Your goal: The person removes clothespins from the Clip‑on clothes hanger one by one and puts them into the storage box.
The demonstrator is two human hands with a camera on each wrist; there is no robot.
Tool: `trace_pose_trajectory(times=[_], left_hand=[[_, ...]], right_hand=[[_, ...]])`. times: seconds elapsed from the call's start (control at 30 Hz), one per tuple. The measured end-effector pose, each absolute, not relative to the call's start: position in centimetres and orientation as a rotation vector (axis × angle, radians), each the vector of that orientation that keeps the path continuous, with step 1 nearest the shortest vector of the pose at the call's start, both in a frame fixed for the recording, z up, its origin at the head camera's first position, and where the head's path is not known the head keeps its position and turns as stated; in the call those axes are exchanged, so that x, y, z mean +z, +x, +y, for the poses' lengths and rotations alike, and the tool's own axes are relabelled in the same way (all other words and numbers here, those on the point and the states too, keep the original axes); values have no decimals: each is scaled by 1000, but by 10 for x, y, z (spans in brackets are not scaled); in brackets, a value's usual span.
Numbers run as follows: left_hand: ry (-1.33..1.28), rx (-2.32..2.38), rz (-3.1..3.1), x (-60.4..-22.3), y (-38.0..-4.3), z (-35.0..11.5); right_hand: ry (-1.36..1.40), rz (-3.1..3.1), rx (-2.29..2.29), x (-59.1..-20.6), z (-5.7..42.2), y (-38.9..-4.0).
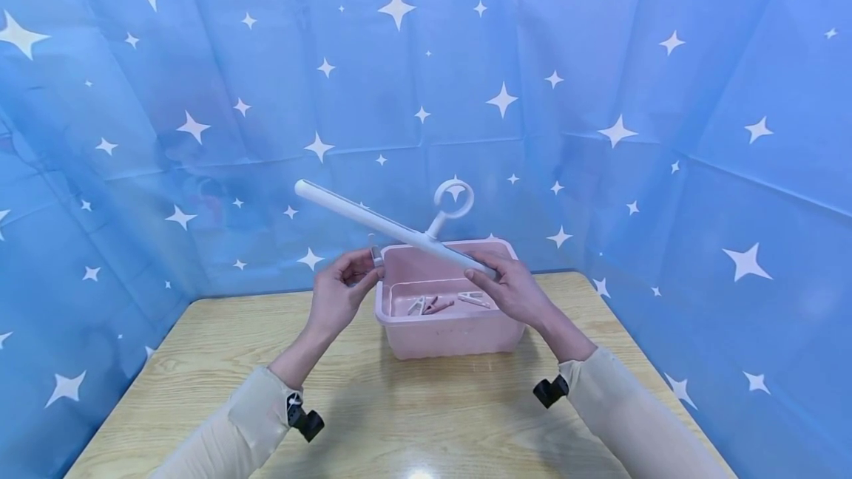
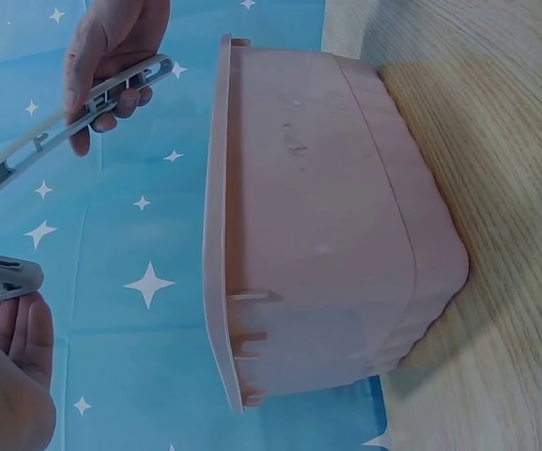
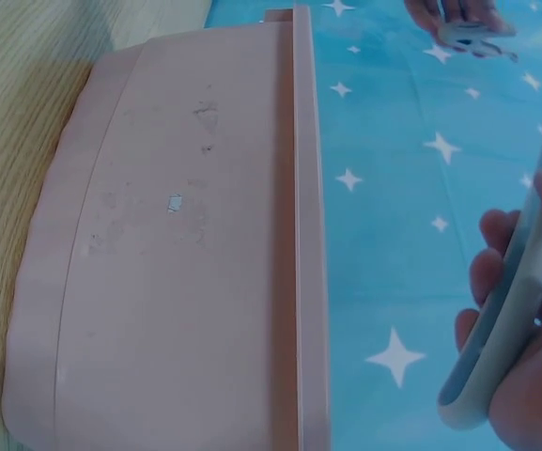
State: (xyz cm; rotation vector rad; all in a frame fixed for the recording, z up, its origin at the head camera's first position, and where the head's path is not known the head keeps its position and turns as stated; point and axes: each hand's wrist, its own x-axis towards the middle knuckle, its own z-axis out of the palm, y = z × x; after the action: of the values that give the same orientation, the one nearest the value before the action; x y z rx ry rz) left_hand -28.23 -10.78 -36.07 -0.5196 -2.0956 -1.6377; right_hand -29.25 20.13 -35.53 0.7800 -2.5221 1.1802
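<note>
A white hanger (image 1: 362,214), a long slim bar with a ring-shaped hook (image 1: 455,199), slants above the pink basin. Its lower right end is gripped by my right hand (image 1: 515,288), thumb on the near side and fingers behind. The left wrist view shows the slotted, hollow underside of the hanger (image 2: 26,150). My left hand (image 1: 338,294) pinches a small white clip (image 1: 377,256) beside the basin's left rim. That clip (image 2: 12,274) has a rounded end and a slot; fingers cover part of it. The hanger's left end rises free above my left hand.
The pink basin (image 1: 452,335) stands on a wood-grain table (image 1: 439,405). Inside lie a white clothespin (image 1: 416,306), a pink clothespin (image 1: 436,307) and another pale clothespin (image 1: 473,299). A blue curtain with white stars (image 1: 399,80) hangs behind the table and along its sides.
</note>
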Motion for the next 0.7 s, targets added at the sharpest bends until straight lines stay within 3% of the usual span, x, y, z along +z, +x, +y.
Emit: trace_pose_trajectory(times=[0.7], left_hand=[[-516,-1508,-2355,-365,-289,-103]], right_hand=[[765,-2531,1208,-355,202,-290]])
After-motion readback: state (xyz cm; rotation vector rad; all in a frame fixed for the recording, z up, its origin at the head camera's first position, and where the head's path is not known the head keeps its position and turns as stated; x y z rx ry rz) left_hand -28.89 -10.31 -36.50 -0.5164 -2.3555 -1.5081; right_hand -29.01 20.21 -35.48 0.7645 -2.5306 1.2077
